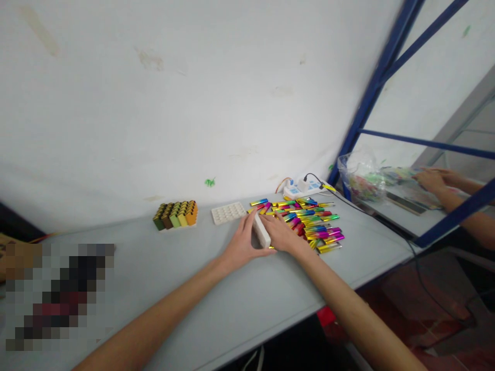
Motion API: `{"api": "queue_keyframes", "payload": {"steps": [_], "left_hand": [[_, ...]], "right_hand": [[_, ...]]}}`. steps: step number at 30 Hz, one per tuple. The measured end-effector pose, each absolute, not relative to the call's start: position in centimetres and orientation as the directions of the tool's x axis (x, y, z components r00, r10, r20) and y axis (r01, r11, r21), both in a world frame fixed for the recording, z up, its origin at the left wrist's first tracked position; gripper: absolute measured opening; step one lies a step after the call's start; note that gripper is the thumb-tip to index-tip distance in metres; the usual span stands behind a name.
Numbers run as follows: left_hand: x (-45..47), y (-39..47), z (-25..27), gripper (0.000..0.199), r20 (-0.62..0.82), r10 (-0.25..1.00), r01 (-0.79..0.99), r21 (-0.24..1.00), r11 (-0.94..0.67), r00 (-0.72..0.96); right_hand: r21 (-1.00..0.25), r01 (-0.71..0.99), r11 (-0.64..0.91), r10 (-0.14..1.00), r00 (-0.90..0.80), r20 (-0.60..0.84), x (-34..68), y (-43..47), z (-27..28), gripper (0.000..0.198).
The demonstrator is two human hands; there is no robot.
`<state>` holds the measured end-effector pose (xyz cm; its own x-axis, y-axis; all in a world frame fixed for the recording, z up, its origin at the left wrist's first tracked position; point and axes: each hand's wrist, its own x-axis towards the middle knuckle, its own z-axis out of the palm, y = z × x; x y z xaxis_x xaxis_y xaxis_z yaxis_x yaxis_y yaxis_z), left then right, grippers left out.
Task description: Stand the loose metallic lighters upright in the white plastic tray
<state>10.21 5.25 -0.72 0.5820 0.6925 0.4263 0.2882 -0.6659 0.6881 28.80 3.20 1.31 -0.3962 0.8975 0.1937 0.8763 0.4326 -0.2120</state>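
Note:
My left hand [246,238] grips a narrow white piece, likely a tray on its edge [262,231], with fingers at its far end and the thumb stretched along the near end. Close against its right side is my right hand [281,232], fingers bent in toward it; their tips are hidden, so I cannot make out what they hold. A spread of shiny slim tubes [320,232], gold with coloured halves, lies just beyond and right of my right hand. Behind my left hand rests a flat white tray with rows of hollows [228,213].
Left of the tray stands a block of green, brown, yellow and orange pieces [176,215]. A white power strip [303,188] with cables sits by the wall. Blue metal framing [363,113] rises on the right, beside a clear plastic bag [363,178] and another person's hands [433,180].

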Motion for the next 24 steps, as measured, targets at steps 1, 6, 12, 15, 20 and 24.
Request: {"api": "queue_keyframes", "payload": {"steps": [1, 6, 12, 15, 20, 24], "left_hand": [[10.2, 5.2, -0.6, 0.125, 0.425, 0.692, 0.292, 0.685, -0.667, 0.583], [10.2, 5.0, -0.3, 0.115, 0.424, 0.694, 0.321, 0.665, -0.675, 0.582], [9.0, 5.0, 0.3, 0.114, 0.356, 0.718, 0.423, 0.620, -0.660, 0.598], [7.7, 5.4, 0.9, 0.113, 0.337, 0.719, 0.460, 0.589, -0.664, 0.608], [5.7, 5.7, 1.7, 0.109, 0.312, 0.689, 0.461, 0.558, -0.690, 0.654], [5.8, 5.5, 1.0, 0.104, 0.342, 0.724, 0.485, 0.564, -0.669, 0.599]], "right_hand": [[-0.193, 0.880, 0.434, 0.898, -0.406, 0.168, 28.8, 3.1, 1.3, 0.055], [-0.139, 0.874, 0.467, 0.882, -0.447, 0.148, 29.5, 3.2, 1.6, 0.051], [-0.087, 0.868, 0.490, 0.864, -0.470, 0.180, 30.2, 3.4, 0.6, 0.044], [-0.089, 0.872, 0.482, 0.866, -0.459, 0.197, 30.9, 3.6, 0.2, 0.045], [-0.193, 0.878, 0.439, 0.888, -0.392, 0.240, 31.0, 3.9, 1.1, 0.040], [-0.233, 0.863, 0.449, 0.869, -0.362, 0.337, 29.2, 3.7, 1.9, 0.035]]}}
